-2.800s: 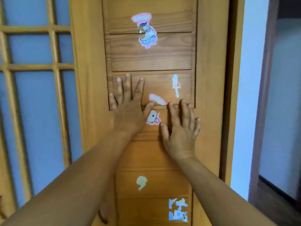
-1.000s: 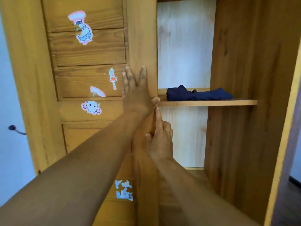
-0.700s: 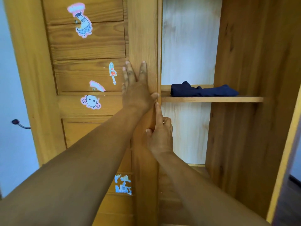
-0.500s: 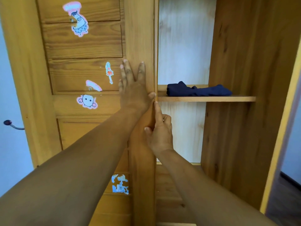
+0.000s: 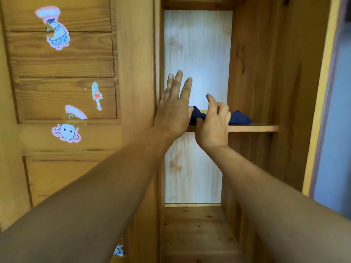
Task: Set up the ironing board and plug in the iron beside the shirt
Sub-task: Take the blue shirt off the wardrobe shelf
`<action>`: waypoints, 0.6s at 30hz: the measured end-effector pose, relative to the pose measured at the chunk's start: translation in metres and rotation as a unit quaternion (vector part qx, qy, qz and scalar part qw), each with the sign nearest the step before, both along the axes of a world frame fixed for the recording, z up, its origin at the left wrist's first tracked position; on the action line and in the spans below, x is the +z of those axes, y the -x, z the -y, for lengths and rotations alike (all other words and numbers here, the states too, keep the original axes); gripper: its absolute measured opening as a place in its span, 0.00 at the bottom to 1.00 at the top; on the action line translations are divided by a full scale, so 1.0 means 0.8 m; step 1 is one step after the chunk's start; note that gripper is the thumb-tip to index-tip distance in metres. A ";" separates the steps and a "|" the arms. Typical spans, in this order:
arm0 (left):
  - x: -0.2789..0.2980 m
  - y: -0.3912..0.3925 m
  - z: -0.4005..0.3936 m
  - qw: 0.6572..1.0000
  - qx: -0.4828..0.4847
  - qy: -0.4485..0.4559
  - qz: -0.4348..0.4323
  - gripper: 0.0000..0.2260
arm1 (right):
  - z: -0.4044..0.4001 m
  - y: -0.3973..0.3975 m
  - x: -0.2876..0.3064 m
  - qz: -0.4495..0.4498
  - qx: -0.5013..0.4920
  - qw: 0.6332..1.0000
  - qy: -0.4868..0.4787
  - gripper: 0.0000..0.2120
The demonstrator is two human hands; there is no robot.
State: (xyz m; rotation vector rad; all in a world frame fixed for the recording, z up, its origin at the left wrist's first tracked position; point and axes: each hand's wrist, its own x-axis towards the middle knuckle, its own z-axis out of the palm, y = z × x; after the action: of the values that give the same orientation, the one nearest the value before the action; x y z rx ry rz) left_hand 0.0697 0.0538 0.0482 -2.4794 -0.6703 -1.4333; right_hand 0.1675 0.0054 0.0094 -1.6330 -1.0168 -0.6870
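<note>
A folded navy shirt lies on a wooden shelf inside the open wardrobe. My right hand is at the shirt's left end, thumb and curled fingers closed round the cloth, index finger lifted. My left hand is raised just left of it in the opening, fingers straight and spread, its thumb side against the shirt. No ironing board and no iron are in view.
The sliding wardrobe door, covered in cartoon stickers, stands to the left. The wardrobe's wooden side wall closes in the right. A lower wooden shelf sits beneath. A pale blue wall shows at far right.
The door slid left, opening the wardrobe. Both hands have left the door's edge and moved right into the opening; my right hand rose to the shelf and took hold of the navy shirt.
</note>
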 end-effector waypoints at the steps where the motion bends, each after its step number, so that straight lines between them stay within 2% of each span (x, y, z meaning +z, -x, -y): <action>1: 0.003 -0.014 -0.004 1.000 -0.002 0.006 0.001 0.30 | -0.002 -0.018 0.010 0.001 -0.011 1.000 -0.001 0.32; 3: 0.011 -0.036 -0.014 0.999 0.011 0.044 0.007 0.30 | -0.003 -0.050 0.028 0.003 -0.036 0.999 0.008 0.31; 6: 0.027 -0.077 -0.039 0.988 0.042 0.148 0.015 0.29 | -0.011 -0.107 0.056 -0.006 -0.062 0.997 0.045 0.31; 10: 0.037 -0.118 -0.071 0.950 0.099 0.295 -0.014 0.24 | -0.027 -0.166 0.082 -0.042 -0.089 0.984 0.146 0.30; 12: 0.036 -0.135 -0.078 0.930 0.123 0.341 -0.065 0.22 | -0.040 -0.191 0.090 -0.073 -0.121 0.962 0.234 0.32; 15: 0.035 -0.154 -0.087 0.913 0.160 0.344 -0.149 0.23 | -0.059 -0.214 0.092 -0.139 -0.136 0.911 0.364 0.36; 16: 0.035 -0.159 -0.090 0.909 0.165 0.350 -0.157 0.23 | -0.065 -0.220 0.090 -0.136 -0.119 0.892 0.414 0.34; 18: 0.036 -0.165 -0.094 0.903 0.169 0.356 -0.172 0.23 | -0.071 -0.229 0.089 -0.108 -0.074 0.871 0.473 0.22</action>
State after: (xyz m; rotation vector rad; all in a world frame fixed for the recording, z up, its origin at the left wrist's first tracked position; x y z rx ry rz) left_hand 0.2018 0.1287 0.0767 -2.7884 -1.6717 -0.6533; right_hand 0.3505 0.0626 0.0804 -2.5852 -1.1415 -0.0397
